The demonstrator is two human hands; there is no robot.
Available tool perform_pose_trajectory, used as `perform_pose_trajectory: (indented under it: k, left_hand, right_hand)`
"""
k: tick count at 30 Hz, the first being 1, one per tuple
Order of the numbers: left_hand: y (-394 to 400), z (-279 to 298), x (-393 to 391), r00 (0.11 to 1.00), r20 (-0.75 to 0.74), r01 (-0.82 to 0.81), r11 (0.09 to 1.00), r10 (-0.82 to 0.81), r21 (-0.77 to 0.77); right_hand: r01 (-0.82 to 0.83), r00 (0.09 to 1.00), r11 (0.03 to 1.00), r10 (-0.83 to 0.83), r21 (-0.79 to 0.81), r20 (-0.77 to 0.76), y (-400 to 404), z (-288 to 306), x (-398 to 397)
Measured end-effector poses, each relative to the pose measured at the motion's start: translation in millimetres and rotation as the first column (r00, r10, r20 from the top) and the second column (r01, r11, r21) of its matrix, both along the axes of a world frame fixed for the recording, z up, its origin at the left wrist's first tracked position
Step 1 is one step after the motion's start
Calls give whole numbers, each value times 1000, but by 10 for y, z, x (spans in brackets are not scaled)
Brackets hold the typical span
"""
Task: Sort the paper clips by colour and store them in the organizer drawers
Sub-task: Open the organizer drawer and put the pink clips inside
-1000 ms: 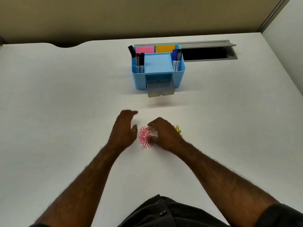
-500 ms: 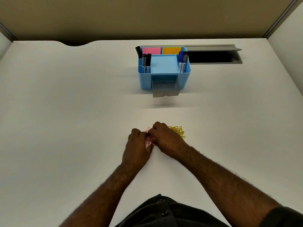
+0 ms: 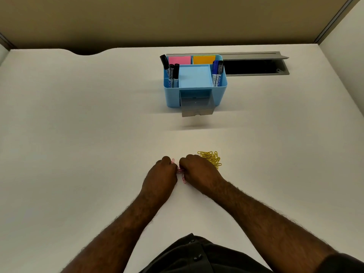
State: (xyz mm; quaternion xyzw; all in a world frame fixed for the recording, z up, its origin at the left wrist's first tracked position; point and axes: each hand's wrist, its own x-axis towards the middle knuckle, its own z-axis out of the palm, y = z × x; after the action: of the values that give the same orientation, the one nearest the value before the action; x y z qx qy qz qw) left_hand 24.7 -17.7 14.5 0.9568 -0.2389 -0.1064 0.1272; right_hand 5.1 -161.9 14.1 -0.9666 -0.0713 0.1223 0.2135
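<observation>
The white desk [image 3: 78, 154] carries a blue organizer [image 3: 173, 95], yellow clips [image 3: 211, 157] and pink clips [image 3: 180, 170].

Both hands closed together, pink clips [image 3: 180, 170] now mostly covered

Organizer [image 3: 195, 86] at the desk's [image 3: 78, 144] back edge, drawer [image 3: 197, 108] pulled out; two clip piles [image 3: 211, 158] nearer the front edge.

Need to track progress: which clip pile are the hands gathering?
The pink paper clips, bunched between both hands; the yellow paper clips lie untouched to the right.
</observation>
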Motion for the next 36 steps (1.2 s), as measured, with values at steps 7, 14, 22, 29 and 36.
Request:
perform_pose_trajectory:
  k: [7, 14, 22, 29, 36]
  left_hand:
    - [160, -81, 93, 997, 71, 23, 995, -17, -94]
    - [139, 247, 525, 768, -528, -609, 665, 361, -431]
    - [-577, 787, 1273, 689, -699, -717, 326, 191, -617]
    - [-1087, 811, 1593, 987, 68, -121, 944, 149, -307]
    - [-1133, 785, 1569, 992, 119, 38, 998, -32, -52]
  right_hand:
    - [244, 969, 934, -247, 261, -22, -135, 69, 67]
    - [545, 811, 515, -523, 661, -261, -397, 394, 418]
    - [535, 695, 538, -719, 651, 24, -673, 720, 1257]
    - [446, 864, 891, -453, 86, 220, -723, 590, 1606]
    - [397, 898, 917, -379, -37, 224, -709, 600, 1589]
